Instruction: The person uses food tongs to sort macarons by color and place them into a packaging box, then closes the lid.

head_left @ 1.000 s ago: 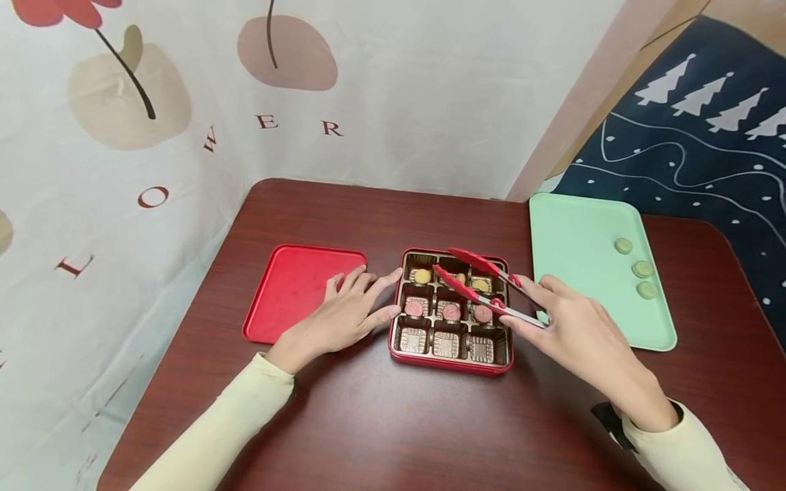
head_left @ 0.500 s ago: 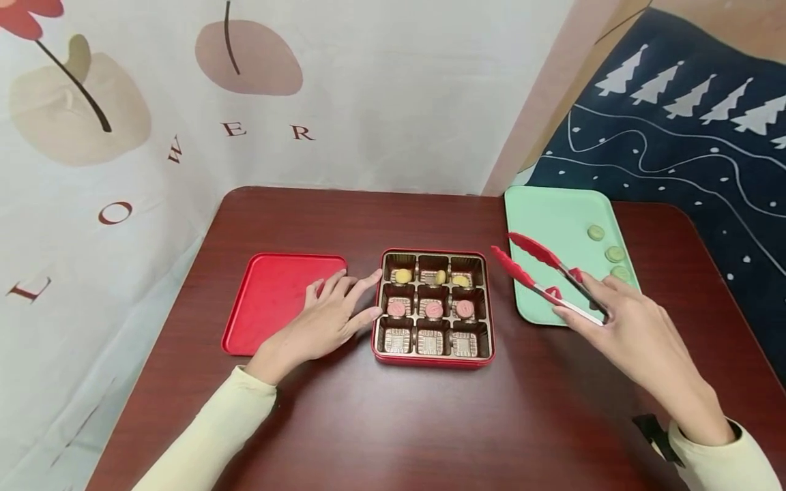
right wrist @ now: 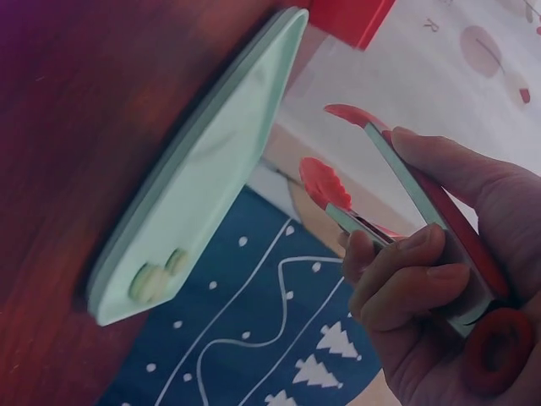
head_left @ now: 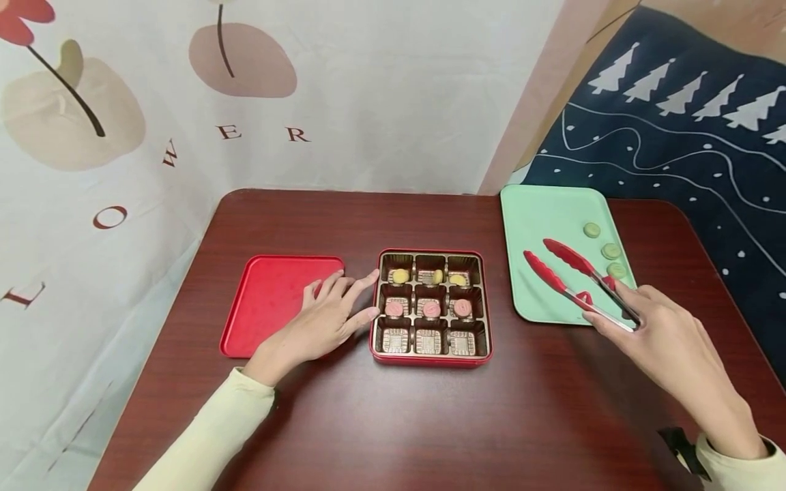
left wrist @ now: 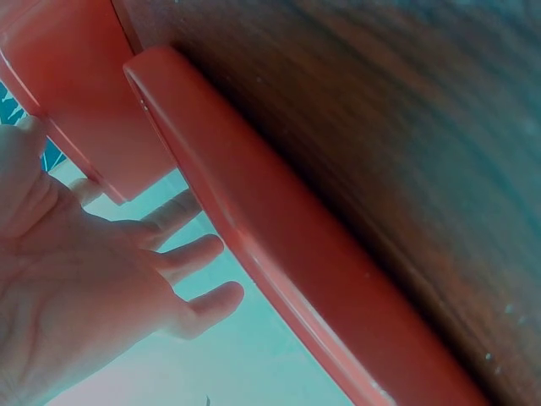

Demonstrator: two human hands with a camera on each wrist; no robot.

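Note:
My right hand [head_left: 681, 341] grips red-tipped metal tongs [head_left: 545, 271], whose arms are spread over the mint-green tray [head_left: 528, 225] with nothing between the tips. Three small round green pieces lie along the tray's right side; in the right wrist view some green pieces [right wrist: 150, 283] sit at the tray's end. Thumb and index finger of my left hand [head_left: 328, 317] reach the left wall of a red box [head_left: 430, 361]. Its gold divider holds yellow pieces [head_left: 400, 276] in the back row and pink pieces [head_left: 394, 309] in the middle row. Ridged floors show in the front row.
A red lid [head_left: 264, 300] lies left of the box, partly under my left fingers. The brown table [head_left: 430, 423] meets a white printed cloth [head_left: 393, 123] at the back and a navy cloth with white trees [head_left: 675, 157] at the right.
My right hand has carried the spread tongs rightward from above the box to above the green tray. The left hand stays at the box's side, and the head view has shifted slightly.

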